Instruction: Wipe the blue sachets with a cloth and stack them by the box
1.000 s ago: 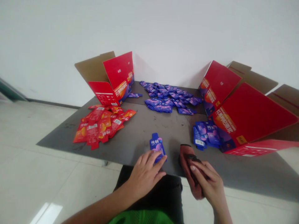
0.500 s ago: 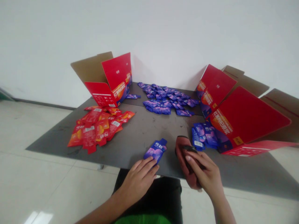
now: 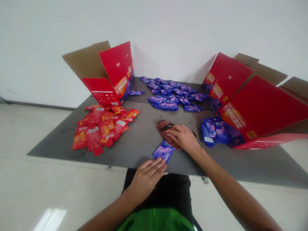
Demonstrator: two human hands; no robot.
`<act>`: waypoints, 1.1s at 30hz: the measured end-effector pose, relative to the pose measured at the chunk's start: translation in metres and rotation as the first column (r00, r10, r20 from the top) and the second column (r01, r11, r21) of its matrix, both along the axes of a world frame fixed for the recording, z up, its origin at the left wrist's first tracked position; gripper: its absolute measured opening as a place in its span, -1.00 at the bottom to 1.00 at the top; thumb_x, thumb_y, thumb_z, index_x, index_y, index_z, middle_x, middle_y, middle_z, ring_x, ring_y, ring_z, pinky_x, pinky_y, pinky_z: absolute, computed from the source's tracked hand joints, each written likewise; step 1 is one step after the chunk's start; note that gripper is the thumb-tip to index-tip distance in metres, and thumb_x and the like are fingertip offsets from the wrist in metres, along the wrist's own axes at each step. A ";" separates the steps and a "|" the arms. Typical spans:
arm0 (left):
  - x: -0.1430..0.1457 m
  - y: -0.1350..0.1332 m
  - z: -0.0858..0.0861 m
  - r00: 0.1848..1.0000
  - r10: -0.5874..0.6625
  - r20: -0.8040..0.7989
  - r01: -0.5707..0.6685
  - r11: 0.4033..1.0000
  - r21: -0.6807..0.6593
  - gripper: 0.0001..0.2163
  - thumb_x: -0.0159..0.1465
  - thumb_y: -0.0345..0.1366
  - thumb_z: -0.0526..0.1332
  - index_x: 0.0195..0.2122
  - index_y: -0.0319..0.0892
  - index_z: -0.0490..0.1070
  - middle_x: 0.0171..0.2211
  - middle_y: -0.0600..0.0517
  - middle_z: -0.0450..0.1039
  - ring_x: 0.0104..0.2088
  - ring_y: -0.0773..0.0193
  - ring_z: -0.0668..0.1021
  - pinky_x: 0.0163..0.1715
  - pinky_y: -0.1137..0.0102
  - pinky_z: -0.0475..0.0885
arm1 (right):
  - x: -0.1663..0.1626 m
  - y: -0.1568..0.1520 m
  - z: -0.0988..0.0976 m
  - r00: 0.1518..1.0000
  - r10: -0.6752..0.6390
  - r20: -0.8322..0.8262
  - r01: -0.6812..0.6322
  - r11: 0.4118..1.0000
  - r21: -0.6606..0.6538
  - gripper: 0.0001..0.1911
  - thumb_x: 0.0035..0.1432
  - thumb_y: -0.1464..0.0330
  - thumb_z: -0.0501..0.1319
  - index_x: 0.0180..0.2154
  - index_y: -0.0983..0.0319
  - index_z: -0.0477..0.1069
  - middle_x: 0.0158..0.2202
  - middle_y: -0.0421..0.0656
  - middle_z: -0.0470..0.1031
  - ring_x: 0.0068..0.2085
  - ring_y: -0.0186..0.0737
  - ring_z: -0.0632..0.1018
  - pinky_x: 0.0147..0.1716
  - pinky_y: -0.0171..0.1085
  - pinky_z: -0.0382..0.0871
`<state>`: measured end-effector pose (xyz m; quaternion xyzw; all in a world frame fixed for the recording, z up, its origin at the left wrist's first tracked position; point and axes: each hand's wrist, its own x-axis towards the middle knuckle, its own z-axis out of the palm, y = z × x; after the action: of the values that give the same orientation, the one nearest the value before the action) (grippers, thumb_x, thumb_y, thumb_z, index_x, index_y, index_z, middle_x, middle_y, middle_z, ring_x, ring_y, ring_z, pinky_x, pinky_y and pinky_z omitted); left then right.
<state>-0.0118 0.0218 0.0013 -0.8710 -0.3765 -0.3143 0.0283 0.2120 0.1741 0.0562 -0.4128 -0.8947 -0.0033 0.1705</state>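
My left hand (image 3: 148,175) lies with its fingers stretched flat over the near end of a purple-blue pouch (image 3: 163,151), at the table's front edge. A dark red hand-held tool with black parts (image 3: 166,128) is in the grip of my right hand (image 3: 185,138). That tool covers the pouch's far end, and its exact kind does not show. Left of my hands is a heap of red-orange pouches (image 3: 99,128). A smaller stack of purple-blue pouches (image 3: 215,131) lies to the right.
More purple-blue pouches (image 3: 170,93) spread along the back of the grey table (image 3: 141,134). An open red carton (image 3: 115,70) stands at the back left, and further open red cartons (image 3: 271,109) stand on the right. A white wall (image 3: 168,32) rises behind.
My right hand has brought the dark red tool leftward and away from me, onto the pouch's far end. My left hand stays on the pouch. The view has shifted slightly.
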 end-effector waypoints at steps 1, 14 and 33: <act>0.000 0.000 0.001 1.000 -0.002 0.004 0.002 1.000 -0.003 -0.77 0.51 -0.36 0.13 0.11 -0.19 0.50 0.13 -0.01 0.57 0.18 0.23 0.56 0.14 0.26 0.44 | 0.004 0.004 0.007 0.999 -0.040 -0.002 0.040 0.999 0.018 -0.72 0.42 0.24 0.19 0.04 0.06 0.61 -0.09 -0.07 0.59 -0.08 -0.10 0.54 -0.06 -0.15 0.40; 0.002 -0.001 0.003 0.999 -0.007 0.033 0.009 0.999 -0.041 -0.76 0.52 -0.40 0.10 0.10 -0.20 0.51 0.10 -0.05 0.59 0.14 0.19 0.59 0.10 0.24 0.47 | -0.005 -0.019 -0.005 1.000 0.014 0.000 -0.014 0.997 -0.076 -0.71 0.43 0.21 0.18 0.06 0.05 0.59 -0.08 -0.09 0.57 -0.07 -0.12 0.53 -0.06 -0.18 0.40; 0.001 -0.002 0.005 0.999 -0.001 0.033 0.003 0.998 -0.056 -0.73 0.54 -0.40 0.04 0.10 -0.20 0.51 0.11 -0.04 0.58 0.13 0.20 0.60 0.06 0.25 0.46 | -0.002 -0.013 0.021 0.992 -0.117 -0.053 0.120 0.991 0.059 -0.70 0.44 0.24 0.17 0.09 0.06 0.58 -0.07 -0.04 0.54 -0.06 -0.08 0.51 -0.05 -0.15 0.39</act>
<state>-0.0103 0.0197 0.0061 -0.8665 -0.3847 -0.3180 -0.0026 0.2101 0.1611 0.0776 -0.4596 -0.8636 -0.0310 0.2047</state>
